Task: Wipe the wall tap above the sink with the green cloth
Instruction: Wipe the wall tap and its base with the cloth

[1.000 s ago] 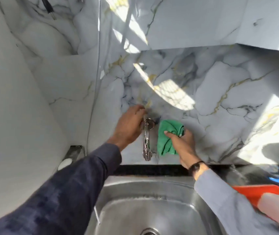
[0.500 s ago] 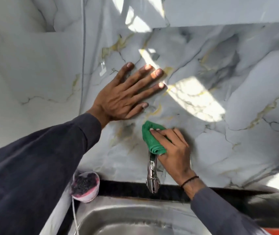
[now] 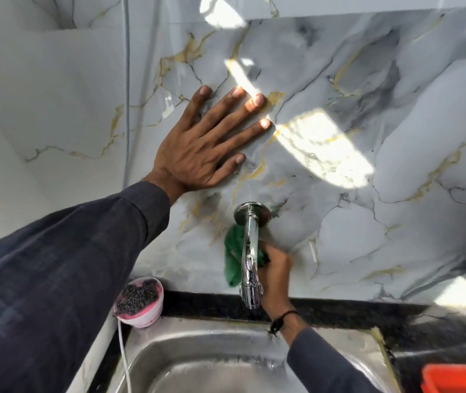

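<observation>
A chrome wall tap (image 3: 249, 256) juts out of the marble wall above the steel sink (image 3: 214, 361), spout pointing down. My right hand (image 3: 275, 275) is behind and to the right of the spout, closed on the green cloth (image 3: 233, 258), which is pressed against the spout's underside and shows on its left. My left hand (image 3: 202, 146) lies flat on the wall above and left of the tap, fingers spread, holding nothing.
A pink tub (image 3: 140, 302) holding a steel scrubber sits on the black counter ledge left of the sink, with a white cord (image 3: 125, 361) hanging beside it. A red-orange container (image 3: 458, 378) is at the bottom right.
My right hand has slid the green cloth down from the tap's wall base to behind the spout, baring the round flange. My left hand stays flat on the wall.
</observation>
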{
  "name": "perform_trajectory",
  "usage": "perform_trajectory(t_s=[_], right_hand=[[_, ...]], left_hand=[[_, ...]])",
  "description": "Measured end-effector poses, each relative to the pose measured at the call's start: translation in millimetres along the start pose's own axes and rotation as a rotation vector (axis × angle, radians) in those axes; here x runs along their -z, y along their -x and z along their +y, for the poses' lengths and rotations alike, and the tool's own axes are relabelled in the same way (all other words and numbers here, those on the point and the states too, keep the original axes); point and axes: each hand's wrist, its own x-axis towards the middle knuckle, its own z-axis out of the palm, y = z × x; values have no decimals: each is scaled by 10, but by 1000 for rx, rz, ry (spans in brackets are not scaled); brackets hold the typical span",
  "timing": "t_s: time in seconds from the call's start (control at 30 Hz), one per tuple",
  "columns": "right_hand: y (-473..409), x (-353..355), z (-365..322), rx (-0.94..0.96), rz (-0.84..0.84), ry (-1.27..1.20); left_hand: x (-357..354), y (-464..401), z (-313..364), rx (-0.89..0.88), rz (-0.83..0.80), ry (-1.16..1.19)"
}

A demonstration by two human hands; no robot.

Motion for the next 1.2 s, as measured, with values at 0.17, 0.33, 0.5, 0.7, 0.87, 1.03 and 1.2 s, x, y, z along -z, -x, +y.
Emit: perform_trajectory(t_s=[0.17, 0.33, 0.5, 0.7, 0.87, 1.03, 1.2], right_hand=[[34, -92, 30, -127, -95, -163], [142, 591, -61, -77, 118, -127], [-343, 743, -735, 372, -21, 214], [-525, 397, -1201, 668, -407, 952], [-491, 194, -1553, 750, -634, 1221], [-155, 432, -1295, 566, -603, 1051], [209, 520, -1145, 498, -390, 857]], left_hand=[[-17, 21, -23, -14, 0, -11], [12, 9, 1, -13, -3, -19], [36, 22, -8, -3, -11, -16], [23, 27, -12, -18, -6, 12], [29, 23, -26, -24, -1, 35], [36, 24, -35, -17, 5, 40], [14, 25, -26, -29, 7, 45]])
